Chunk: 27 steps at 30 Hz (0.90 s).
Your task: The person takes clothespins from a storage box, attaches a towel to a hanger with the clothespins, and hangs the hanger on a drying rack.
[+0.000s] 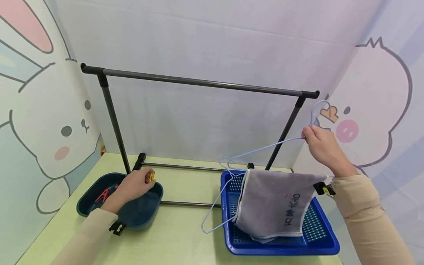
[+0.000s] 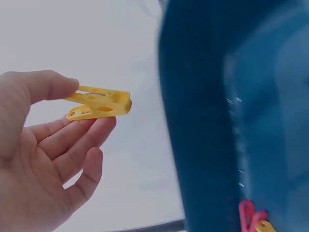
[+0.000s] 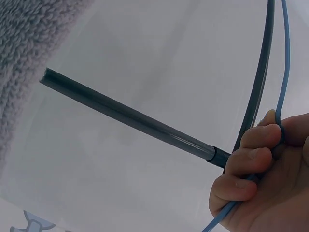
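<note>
Pale-green tabletop [image 1: 185,239], whitish curtain [image 1: 198,44] behind. Left hand [image 1: 135,184]: pinching a small yellow plastic clothespin [image 2: 104,102] at the far right of the dark-teal plastic tub [image 1: 140,211]. Right hand [image 1: 322,146]: curled round the neck of a light-blue wire hanger [image 3: 287,53]; grey cloth towel [image 1: 275,202] apparently draped from it, above the blue perforated basket [image 1: 281,251] at right. Judged: towel soft, light, limp, best held by its upper edge; hanger thin, springy, best held at the neck; clothespin stiff, squeezed by its handles.
</note>
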Available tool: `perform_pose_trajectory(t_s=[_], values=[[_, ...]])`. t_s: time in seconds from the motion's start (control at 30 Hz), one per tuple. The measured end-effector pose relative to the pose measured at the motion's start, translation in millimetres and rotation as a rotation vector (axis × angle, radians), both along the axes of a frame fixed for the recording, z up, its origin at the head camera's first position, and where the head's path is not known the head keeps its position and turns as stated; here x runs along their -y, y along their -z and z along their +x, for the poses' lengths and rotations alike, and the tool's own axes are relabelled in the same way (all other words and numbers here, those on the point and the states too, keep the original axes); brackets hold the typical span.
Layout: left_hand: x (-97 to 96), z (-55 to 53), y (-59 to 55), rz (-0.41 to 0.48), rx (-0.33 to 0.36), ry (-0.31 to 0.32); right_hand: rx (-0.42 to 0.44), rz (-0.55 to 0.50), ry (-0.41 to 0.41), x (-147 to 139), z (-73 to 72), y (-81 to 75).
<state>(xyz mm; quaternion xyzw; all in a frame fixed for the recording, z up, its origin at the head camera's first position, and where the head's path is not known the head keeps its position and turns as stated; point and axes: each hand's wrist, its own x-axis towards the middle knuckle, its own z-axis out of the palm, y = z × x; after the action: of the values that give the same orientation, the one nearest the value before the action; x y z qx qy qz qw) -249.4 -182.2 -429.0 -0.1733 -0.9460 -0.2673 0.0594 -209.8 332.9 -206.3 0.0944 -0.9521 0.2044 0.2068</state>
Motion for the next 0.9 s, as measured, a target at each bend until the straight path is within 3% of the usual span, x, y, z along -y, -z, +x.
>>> perform_pose_trajectory(t_s=[0.3,0.57,0.77,0.9], values=[[-20.2,5.2,-24.2,0.067,-0.043,0.065,-0.011,-0.016,0.019,4.1,2.4,-5.3],[-38.2,9.8,-38.3,0.130,-0.036,0.059,-0.068,-0.013,0.021,8.8,3.5,-9.2],[-53.8,13.0,-50.7,0.201,-0.063,0.071,-0.052,-0.013,0.036,10.9,4.7,-12.7],[-65.4,16.5,-58.7,0.257,-0.087,0.115,-0.039,-0.014,0.042,12.3,5.4,-13.4]])
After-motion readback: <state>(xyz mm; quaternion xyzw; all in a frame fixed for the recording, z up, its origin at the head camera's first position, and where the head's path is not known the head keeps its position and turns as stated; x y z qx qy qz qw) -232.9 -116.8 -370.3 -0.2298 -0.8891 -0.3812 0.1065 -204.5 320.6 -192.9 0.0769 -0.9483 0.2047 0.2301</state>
